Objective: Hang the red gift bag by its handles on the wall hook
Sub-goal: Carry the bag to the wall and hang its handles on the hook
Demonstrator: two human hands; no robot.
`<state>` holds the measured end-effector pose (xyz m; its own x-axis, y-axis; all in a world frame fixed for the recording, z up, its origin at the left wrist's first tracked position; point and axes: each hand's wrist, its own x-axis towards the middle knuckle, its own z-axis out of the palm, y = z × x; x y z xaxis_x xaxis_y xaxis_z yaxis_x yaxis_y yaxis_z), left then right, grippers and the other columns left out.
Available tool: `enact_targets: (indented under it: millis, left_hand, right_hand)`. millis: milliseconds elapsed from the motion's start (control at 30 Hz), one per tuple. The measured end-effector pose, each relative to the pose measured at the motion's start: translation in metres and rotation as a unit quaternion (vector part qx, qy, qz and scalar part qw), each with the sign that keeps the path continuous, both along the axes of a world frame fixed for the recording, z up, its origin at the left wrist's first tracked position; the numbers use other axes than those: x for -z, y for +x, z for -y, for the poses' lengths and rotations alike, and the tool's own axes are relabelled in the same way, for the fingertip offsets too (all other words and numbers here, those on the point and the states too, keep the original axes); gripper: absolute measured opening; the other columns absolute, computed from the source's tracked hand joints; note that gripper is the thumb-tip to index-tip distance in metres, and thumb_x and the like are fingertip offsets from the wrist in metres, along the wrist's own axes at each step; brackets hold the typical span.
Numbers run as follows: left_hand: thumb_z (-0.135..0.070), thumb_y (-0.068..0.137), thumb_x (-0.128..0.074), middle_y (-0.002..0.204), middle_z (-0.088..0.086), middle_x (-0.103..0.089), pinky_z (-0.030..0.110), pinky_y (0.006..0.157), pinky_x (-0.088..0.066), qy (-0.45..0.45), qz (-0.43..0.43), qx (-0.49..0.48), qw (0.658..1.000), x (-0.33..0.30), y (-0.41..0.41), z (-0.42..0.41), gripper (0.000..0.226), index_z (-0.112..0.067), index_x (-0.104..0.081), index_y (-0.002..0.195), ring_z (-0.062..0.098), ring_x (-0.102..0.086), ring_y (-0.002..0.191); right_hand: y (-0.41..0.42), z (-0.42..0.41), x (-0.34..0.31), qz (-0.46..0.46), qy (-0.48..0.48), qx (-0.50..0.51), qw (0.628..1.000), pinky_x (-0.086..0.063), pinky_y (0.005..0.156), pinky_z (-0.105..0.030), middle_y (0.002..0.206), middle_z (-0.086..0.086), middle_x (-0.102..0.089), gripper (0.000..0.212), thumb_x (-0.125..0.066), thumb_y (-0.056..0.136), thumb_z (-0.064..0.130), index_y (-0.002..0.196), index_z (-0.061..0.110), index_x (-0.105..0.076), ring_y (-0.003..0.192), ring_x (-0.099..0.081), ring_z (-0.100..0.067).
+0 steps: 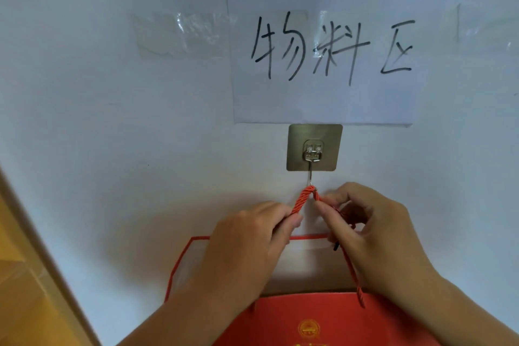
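Note:
The red gift bag (317, 317) hangs open below my hands, its white inside facing up and a gold emblem on its front. Its twisted red cord handles (302, 201) rise to a peak at the tip of the metal wall hook (310, 174), which hangs from a square adhesive plate (314, 147) on the white wall. My left hand (247, 244) pinches the cord on the left side of the hook. My right hand (370, 230) pinches it on the right side. Whether the cord sits over the hook's tip I cannot tell.
A white paper sign (323, 64) with black handwritten characters is taped just above the hook plate. Clear tape patches (179, 35) stick to the wall at the left. A wooden door frame (33, 261) runs diagonally along the lower left.

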<state>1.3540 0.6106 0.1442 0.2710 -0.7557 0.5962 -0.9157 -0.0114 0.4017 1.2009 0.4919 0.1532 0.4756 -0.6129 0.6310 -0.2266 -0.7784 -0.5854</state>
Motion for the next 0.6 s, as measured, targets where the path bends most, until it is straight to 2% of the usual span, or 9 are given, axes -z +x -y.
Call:
enact_targets:
  millis: [167,233,300,367,433,533,600]
  left_hand:
    - [-0.049,0.102,-0.038,0.07,-0.01,-0.067,0.035,0.054,-0.057,-0.005,0.024,-0.019,1.0,0.004,-0.007,0.003,0.04,-0.029,-0.069,0.088,0.01,-0.066,0.061]
    - [-0.047,0.103,-0.037,0.069,-0.009,-0.066,0.035,0.05,-0.056,-0.004,0.045,-0.033,0.998,0.003,-0.01,0.001,0.041,-0.028,-0.069,0.086,0.011,-0.064,0.057]
    - [-0.047,0.104,-0.036,0.07,-0.009,-0.066,0.035,0.051,-0.055,-0.005,0.054,-0.037,0.998,0.003,-0.011,0.0,0.043,-0.028,-0.071,0.088,0.01,-0.064,0.058]
    - [-0.047,0.104,-0.037,0.071,-0.012,-0.062,0.035,0.053,-0.055,-0.006,0.057,-0.035,0.998,0.002,-0.013,-0.003,0.04,-0.028,-0.07,0.09,0.01,-0.063,0.061]
    - [-0.047,0.105,-0.043,0.074,-0.015,-0.06,0.032,0.057,-0.056,-0.003,0.049,-0.031,0.998,0.0,-0.016,-0.009,0.033,-0.03,-0.069,0.093,0.008,-0.064,0.065]
    - [-0.052,0.099,-0.051,0.087,-0.018,-0.071,0.014,0.064,-0.054,0.0,0.027,-0.046,0.999,-0.002,-0.019,-0.019,0.026,-0.035,-0.07,0.105,0.001,-0.069,0.078]
    - [-0.05,0.096,-0.059,0.1,-0.018,-0.074,0.013,0.073,-0.052,-0.016,0.031,-0.063,0.997,-0.002,-0.02,-0.025,0.029,-0.034,-0.068,0.119,-0.001,-0.07,0.088]
  right_hand:
    - [-0.001,-0.002,0.004,0.004,0.011,-0.007,1.0,-0.049,0.054,-0.015,0.06,0.006,-0.068,0.013,-0.079,0.088,0.022,0.079,0.026,-0.071,0.059,-0.07,-0.017]
    - [-0.002,-0.004,0.005,0.003,0.004,-0.012,1.0,-0.055,0.055,-0.024,0.061,0.006,-0.068,0.012,-0.078,0.089,0.023,0.08,0.026,-0.071,0.06,-0.069,-0.017]
    - [-0.003,-0.003,0.005,0.004,0.009,-0.016,1.0,-0.058,0.057,-0.033,0.063,0.005,-0.068,0.011,-0.077,0.09,0.024,0.081,0.025,-0.071,0.06,-0.069,-0.017]
    - [-0.004,-0.004,0.006,0.0,0.012,-0.016,1.0,-0.059,0.058,-0.036,0.065,0.004,-0.07,0.01,-0.077,0.09,0.024,0.082,0.025,-0.071,0.061,-0.07,-0.016]
    - [-0.006,-0.006,0.007,-0.007,0.018,-0.024,1.0,-0.06,0.06,-0.034,0.067,0.006,-0.071,0.01,-0.077,0.09,0.024,0.082,0.027,-0.071,0.064,-0.071,-0.014]
    - [-0.011,-0.01,0.006,-0.012,0.028,-0.031,0.999,-0.058,0.061,-0.021,0.071,0.009,-0.074,0.011,-0.077,0.09,0.027,0.083,0.031,-0.07,0.072,-0.073,-0.012]
    - [-0.017,-0.013,0.003,-0.019,0.023,-0.035,0.999,-0.056,0.068,-0.013,0.079,0.014,-0.075,0.005,-0.075,0.09,0.032,0.088,0.034,-0.071,0.08,-0.074,-0.007]
